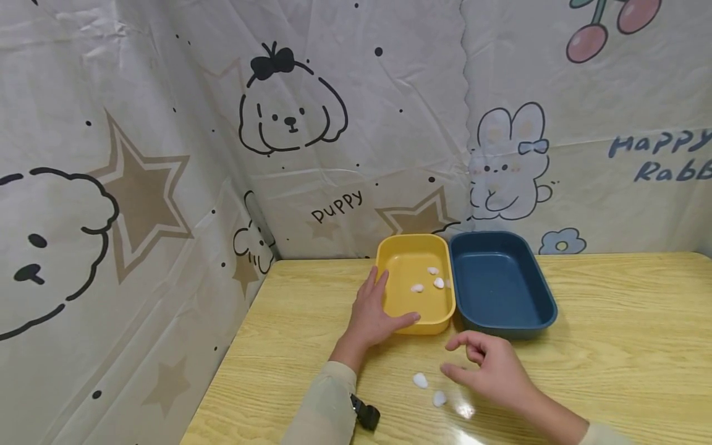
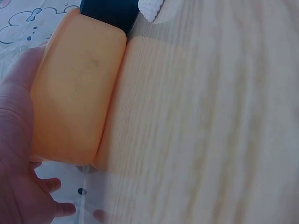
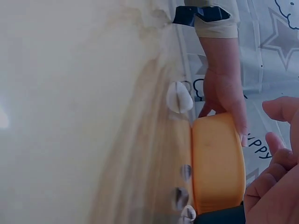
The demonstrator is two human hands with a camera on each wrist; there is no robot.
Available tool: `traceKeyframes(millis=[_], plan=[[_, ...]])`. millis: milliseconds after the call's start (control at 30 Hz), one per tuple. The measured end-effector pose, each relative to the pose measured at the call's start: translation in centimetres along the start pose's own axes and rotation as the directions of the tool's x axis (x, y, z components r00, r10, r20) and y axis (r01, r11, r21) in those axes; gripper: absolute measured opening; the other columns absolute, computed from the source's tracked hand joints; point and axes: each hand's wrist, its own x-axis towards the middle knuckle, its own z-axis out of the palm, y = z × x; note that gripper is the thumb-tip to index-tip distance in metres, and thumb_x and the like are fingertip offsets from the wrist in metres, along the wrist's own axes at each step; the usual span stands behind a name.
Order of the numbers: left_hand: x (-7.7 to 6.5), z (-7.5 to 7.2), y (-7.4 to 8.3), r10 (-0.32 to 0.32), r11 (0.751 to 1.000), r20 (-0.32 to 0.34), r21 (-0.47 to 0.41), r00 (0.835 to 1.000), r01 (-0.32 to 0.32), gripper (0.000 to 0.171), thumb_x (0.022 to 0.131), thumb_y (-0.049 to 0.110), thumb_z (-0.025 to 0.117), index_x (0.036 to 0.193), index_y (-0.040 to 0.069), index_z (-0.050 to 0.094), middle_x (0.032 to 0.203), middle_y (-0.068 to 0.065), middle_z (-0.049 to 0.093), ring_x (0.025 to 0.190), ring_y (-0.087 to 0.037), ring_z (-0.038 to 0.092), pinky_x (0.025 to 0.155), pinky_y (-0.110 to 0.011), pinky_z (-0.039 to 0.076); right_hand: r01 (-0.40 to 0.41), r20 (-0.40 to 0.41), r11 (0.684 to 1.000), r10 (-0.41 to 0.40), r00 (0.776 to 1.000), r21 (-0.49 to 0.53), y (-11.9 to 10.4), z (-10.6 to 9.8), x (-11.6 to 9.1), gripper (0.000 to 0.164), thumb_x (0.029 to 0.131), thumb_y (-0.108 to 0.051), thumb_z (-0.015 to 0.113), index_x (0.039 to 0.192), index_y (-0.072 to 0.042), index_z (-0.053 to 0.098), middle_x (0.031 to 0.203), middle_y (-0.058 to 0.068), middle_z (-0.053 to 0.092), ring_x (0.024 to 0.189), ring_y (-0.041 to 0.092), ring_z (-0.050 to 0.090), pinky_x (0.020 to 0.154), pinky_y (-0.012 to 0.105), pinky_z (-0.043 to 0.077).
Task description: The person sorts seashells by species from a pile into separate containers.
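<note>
My left hand (image 1: 374, 318) holds the front left corner of a yellow plastic tray (image 1: 423, 327), its thumb over the front rim and fingers along the left side. Inside that tray lie several small white seashells (image 1: 417, 288). Two white seashells (image 1: 419, 381) rest on the table in front of it. In the head view my right hand (image 1: 495, 371) hovers just right of these, thumb and index finger apart, holding nothing. The left wrist view shows the yellow tray's outer wall (image 2: 79, 88) and one ridged shell (image 2: 150, 8). Several shells (image 3: 180, 97) appear beside the tray in the right wrist view.
A deeper blue tray (image 1: 503, 330) stands against the yellow one's right side. Both trays are on a light wooden table (image 1: 623, 334), close to its back edge. A patterned cloth (image 1: 345, 123) hangs behind and to the left. A black strap (image 1: 365, 413) circles the left wrist.
</note>
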Motion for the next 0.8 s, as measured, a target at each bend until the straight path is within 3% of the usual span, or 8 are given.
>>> traceKeyframes(millis=[267, 600, 800], plan=[[0.0, 0.0, 0.0, -0.003, 1.0, 0.0, -0.004, 1.0, 0.003, 0.117, 0.068, 0.076, 0.074, 0.16, 0.022, 0.025, 0.167, 0.004, 0.007, 0.149, -0.03, 0.015, 0.113, -0.056, 0.023, -0.072, 0.052, 0.997, 0.072, 0.996, 0.003, 0.5, 0.4, -0.7, 0.026, 0.076, -0.017, 0.089, 0.093, -0.01, 0.071, 0.059, -0.011, 0.029, 0.052, 0.005, 0.028, 0.053, 0.024, 0.035], [0.0, 0.0, 0.0, 0.001, 1.0, -0.004, -0.014, 1.0, -0.001, 0.117, 0.069, 0.076, 0.074, 0.16, 0.022, 0.025, 0.167, 0.002, 0.008, 0.149, -0.03, 0.015, 0.113, -0.058, 0.023, 0.061, 0.086, 0.998, -0.058, 0.995, -0.031, 1.6, 0.7, -1.1, 0.026, 0.075, -0.017, 0.089, 0.092, -0.014, 0.071, 0.061, -0.016, 0.029, 0.052, 0.0, 0.028, 0.052, 0.024, 0.036], [-0.1, 0.0, 0.0, -0.007, 1.0, -0.006, -0.007, 1.0, 0.007, 0.117, 0.068, 0.077, 0.073, 0.161, 0.023, 0.024, 0.167, 0.003, 0.008, 0.149, -0.03, 0.015, 0.113, -0.057, 0.023, 0.062, 0.138, 0.996, -0.054, 0.989, -0.056, 2.2, 0.8, -1.4, 0.025, 0.076, -0.02, 0.088, 0.094, -0.016, 0.071, 0.06, -0.015, 0.029, 0.052, 0.0, 0.028, 0.052, 0.024, 0.036]])
